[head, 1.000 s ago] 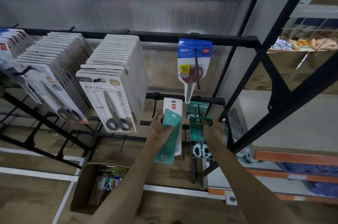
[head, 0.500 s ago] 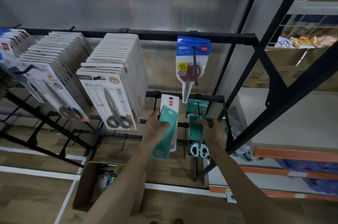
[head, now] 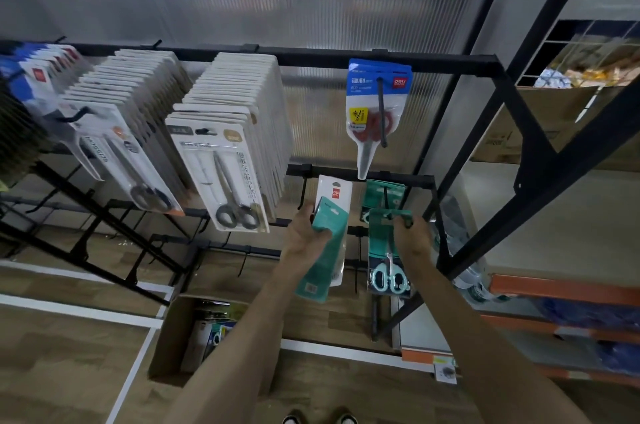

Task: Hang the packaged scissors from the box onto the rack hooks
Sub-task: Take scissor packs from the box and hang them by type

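Below the lower rack hook (head: 385,196), the right hand (head: 412,236) pinches a teal scissors pack (head: 382,250) by its top, best levelled so its hole meets the hook's tip; left of it, the left hand (head: 306,233) grips spare packs (head: 330,240).

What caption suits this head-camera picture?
Right hand holds a teal scissors pack at a hook; left hand grips two more packs.

Matt black metal rack (head: 346,58), glossy plastic scissors packs (head: 388,250), brown cardboard box (head: 169,337).
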`<action>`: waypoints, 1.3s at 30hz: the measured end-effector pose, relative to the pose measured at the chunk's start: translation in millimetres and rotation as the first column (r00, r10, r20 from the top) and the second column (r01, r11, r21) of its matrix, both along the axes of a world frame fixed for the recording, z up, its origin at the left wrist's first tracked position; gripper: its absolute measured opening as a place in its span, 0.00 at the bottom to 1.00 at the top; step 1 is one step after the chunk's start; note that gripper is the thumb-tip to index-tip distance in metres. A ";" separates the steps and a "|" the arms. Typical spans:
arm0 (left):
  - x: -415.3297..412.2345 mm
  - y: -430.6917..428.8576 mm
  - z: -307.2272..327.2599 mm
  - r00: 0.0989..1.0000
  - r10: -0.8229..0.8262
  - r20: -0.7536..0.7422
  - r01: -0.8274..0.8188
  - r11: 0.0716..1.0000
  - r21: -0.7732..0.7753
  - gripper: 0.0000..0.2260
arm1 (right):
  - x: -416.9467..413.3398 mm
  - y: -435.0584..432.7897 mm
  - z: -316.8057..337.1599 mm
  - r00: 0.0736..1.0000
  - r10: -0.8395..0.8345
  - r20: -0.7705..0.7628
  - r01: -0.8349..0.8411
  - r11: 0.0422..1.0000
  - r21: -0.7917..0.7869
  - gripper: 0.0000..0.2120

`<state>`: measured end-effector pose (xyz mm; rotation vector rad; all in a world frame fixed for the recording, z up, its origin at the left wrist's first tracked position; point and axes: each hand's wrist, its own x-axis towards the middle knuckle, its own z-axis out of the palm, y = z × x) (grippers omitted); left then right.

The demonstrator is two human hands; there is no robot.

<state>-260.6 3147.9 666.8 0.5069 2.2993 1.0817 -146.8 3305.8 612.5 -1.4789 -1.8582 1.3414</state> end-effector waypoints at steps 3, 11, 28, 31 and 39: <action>4.8 -4.5 1.1 0.999 -0.001 0.035 0.000 1.000 0.026 0.18 | -6.2 9.3 -2.1 1.000 0.008 0.027 -0.007 0.998 -0.054 0.11; 4.9 -11.4 9.9 0.986 0.062 0.156 -0.077 0.993 0.091 0.10 | -29.8 24.7 24.1 0.983 0.035 0.179 -0.031 0.999 -0.026 0.18; 49.8 -6.2 35.9 0.797 0.108 0.595 -0.341 0.893 0.295 0.23 | 48.8 -82.9 74.8 0.908 0.255 -0.332 -0.300 0.949 -0.092 0.03; 55.2 -1.8 41.7 0.786 0.192 0.588 -0.401 0.882 0.247 0.21 | 53.4 -90.3 82.3 0.905 0.317 -0.283 -0.353 0.931 -0.088 0.13; 64.3 2.2 46.5 0.764 0.256 0.593 -0.537 0.761 0.364 0.11 | 60.3 -102.8 83.3 0.882 0.435 -0.181 -0.467 0.856 -0.220 0.22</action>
